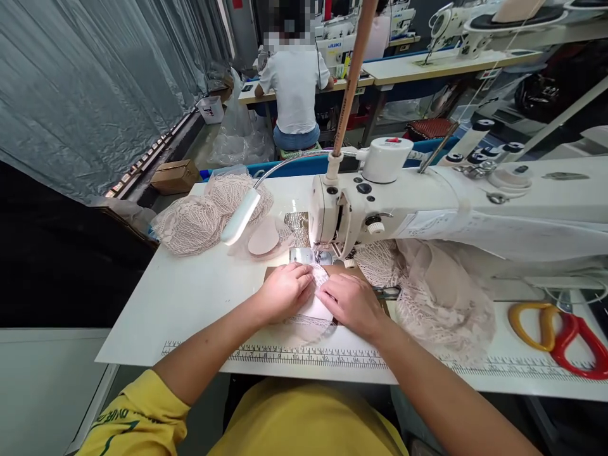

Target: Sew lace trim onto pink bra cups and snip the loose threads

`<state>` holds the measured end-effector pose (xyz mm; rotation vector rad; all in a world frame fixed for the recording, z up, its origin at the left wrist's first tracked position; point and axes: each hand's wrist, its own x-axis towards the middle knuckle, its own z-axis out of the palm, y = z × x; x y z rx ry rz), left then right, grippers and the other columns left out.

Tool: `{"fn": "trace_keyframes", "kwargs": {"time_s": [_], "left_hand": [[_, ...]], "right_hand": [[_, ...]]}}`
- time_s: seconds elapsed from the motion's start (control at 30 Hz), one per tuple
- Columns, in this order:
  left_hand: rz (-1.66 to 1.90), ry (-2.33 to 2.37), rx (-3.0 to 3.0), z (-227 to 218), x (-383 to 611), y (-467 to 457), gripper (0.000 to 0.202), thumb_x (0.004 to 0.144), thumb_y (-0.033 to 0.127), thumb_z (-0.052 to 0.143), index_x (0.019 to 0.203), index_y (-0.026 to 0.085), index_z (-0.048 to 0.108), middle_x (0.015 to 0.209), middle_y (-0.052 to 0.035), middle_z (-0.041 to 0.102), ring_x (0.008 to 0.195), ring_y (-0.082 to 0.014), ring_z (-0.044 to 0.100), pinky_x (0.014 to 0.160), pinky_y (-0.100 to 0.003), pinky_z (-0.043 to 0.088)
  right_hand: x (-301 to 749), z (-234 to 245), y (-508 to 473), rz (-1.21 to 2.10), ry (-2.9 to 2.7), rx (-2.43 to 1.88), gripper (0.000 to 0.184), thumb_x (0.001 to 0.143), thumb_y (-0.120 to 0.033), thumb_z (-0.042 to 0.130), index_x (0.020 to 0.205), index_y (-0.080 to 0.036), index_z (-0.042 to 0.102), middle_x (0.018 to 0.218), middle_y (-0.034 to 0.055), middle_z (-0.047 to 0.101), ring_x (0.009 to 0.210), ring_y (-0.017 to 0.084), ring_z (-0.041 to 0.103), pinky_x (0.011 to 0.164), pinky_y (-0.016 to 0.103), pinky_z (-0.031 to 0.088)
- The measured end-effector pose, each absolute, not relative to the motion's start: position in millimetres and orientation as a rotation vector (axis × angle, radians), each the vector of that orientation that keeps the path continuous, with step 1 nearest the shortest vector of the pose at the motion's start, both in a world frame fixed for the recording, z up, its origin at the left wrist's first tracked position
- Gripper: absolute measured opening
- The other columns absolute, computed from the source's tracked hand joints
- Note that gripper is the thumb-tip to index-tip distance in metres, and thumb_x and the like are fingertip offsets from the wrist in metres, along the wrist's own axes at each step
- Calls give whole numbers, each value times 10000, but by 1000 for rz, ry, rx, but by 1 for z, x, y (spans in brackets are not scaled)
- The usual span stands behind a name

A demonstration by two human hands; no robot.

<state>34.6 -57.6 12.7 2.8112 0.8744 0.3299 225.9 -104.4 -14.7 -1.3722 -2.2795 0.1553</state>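
My left hand (285, 290) and my right hand (350, 300) press side by side on a pale pink lace-edged fabric piece (314, 311) lying on the table just in front of the needle area (317, 256) of a white sewing machine (380, 202). Both hands have their fingers curled and pinched onto the fabric, holding it flat. The part of the piece under my palms is hidden.
A heap of lace cups (204, 215) lies at the back left under a white gooseneck lamp (240, 218). More lace fabric (437, 297) is piled at the right. Red and yellow scissors (560, 335) lie far right. A printed ruler (304, 356) runs along the table's front edge. Another person (294, 88) sits at a far table.
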Motion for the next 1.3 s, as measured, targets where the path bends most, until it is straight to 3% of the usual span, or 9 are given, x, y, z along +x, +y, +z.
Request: {"fn": "trace_keyframes", "kwargs": {"time_s": [0.13, 0.27, 0.4, 0.8, 0.93, 1.1, 1.3], "left_hand": [[310, 907, 2809, 2, 37, -58, 253, 912, 224, 457, 1102, 122, 590, 1232, -151, 606, 1124, -257, 559, 922, -414, 488], [302, 911, 2828, 4, 34, -54, 255, 900, 251, 478, 1110, 136, 569, 1273, -154, 578, 1129, -275, 546, 893, -428, 491], [260, 876, 2838, 6, 32, -47, 395, 902, 291, 475, 1256, 117, 501, 1308, -158, 552, 1125, -273, 536, 920, -423, 463], [154, 662, 2931, -2, 26, -14, 545, 899, 368, 466, 1351, 64, 477, 1407, -177, 476, 1241, -319, 462, 1020, -455, 396], [105, 604, 2969, 6, 25, -9, 507, 891, 336, 492, 1326, 79, 506, 1383, -171, 503, 1210, -319, 494, 1014, -462, 391], [183, 546, 3016, 16, 27, -21, 343, 887, 182, 460, 1196, 110, 592, 1270, -172, 573, 1178, -296, 500, 1019, -500, 352], [326, 568, 2960, 5, 28, -33, 319, 930, 257, 417, 1156, 117, 593, 1099, -153, 609, 1027, -269, 545, 1002, -513, 352]], "right_hand": [[226, -14, -103, 98, -2238, -1517, 171, 884, -257, 545, 944, -180, 685, 841, 62, 660, 782, 198, 578, 691, 300, 412], [225, -13, -101, 92, -2289, -1627, 306, 882, -270, 552, 1166, -197, 639, 921, 75, 673, 853, 222, 598, 735, 326, 447], [223, -12, -100, 112, -2310, -1667, 309, 888, -280, 553, 1170, -185, 638, 938, 81, 677, 848, 227, 603, 733, 334, 453], [218, -15, -96, 80, -2254, -1724, 317, 895, -275, 540, 1180, -183, 645, 1023, 84, 701, 854, 222, 622, 725, 325, 462], [220, -12, -95, 88, -2249, -1708, 303, 886, -202, 507, 1150, -205, 656, 990, 74, 706, 817, 211, 631, 700, 313, 462], [227, -13, -95, 68, -2182, -1694, 361, 899, -131, 379, 1077, -204, 684, 870, 77, 706, 747, 203, 631, 664, 305, 469], [227, -13, -97, 135, -2157, -1638, 394, 881, -97, 379, 1109, -212, 679, 919, 57, 695, 692, 163, 603, 620, 268, 448]]}}
